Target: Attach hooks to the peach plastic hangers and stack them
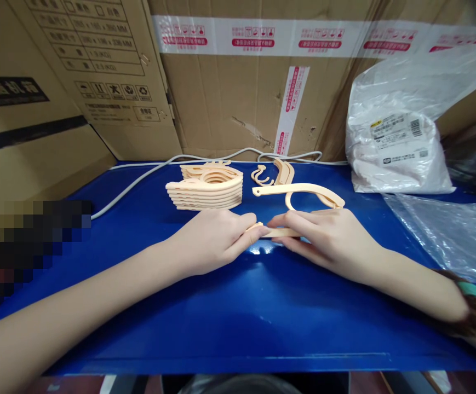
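Between my two hands, low over the blue tabletop [238, 317], is a cream plastic hanger piece [281, 232]. My left hand [217, 238] pinches its left end between thumb and fingers. Farther right, my right hand [323, 235] grips the same piece, thumb below and fingers above, hiding much of it. Just behind my right hand lies a curved cream hanger arm [303, 189] with a looped part. A stack of cream folding hangers [205, 189] sits behind my left hand. Loose hanger hooks [262, 175] and a few short curved arms [284, 172] rest at the back.
Cardboard boxes [254, 98] wall off the back and left. A white cable [139, 180] runs along the rear edge. At right stand a white plastic bag [397, 137] with labels and a clear plastic sheet [447, 235]. A blurred-out dark object [28, 246] lies at left.
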### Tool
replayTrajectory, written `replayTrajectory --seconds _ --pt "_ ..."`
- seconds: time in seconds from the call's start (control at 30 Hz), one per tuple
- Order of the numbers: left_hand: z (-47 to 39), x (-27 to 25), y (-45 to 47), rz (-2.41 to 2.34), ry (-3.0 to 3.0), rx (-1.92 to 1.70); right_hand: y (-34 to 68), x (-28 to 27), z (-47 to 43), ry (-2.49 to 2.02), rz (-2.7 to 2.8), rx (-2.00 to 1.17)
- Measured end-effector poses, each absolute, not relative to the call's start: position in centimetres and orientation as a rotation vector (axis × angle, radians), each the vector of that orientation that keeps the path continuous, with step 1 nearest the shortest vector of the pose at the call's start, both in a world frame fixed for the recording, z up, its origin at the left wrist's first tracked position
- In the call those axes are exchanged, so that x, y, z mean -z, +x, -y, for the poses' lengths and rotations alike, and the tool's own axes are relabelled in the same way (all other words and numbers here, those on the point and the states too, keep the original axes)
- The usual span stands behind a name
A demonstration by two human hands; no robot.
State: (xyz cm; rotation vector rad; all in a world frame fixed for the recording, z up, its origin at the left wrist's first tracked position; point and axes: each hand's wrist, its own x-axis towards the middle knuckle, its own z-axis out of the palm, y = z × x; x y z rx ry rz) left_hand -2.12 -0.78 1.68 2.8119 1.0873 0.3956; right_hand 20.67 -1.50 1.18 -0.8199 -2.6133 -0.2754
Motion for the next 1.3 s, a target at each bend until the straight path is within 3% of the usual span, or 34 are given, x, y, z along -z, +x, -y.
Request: replayTrajectory --seconds 0.63,0.9,1.1,1.3 --pt "0.69 -1.9 -2.02 -1.123 2.907 -0.22 20.7 -1.19 1.97 -0.815 2.59 0.461" --pt "0.75 -1.89 -2.0 -1.159 3.053 -0.197 20.78 -1.21 2.04 -0.863 2.609 0.227" --pt "0.71 -1.72 -1.81 -1.179 3.042 -0.203 20.81 -1.3 2.02 -0.852 2.599 0.388" --pt "0.68 -1.36 -2.02 -1.117 3.189 -0.292 20.76 -1.23 2.13 -0.878 2.604 0.253"
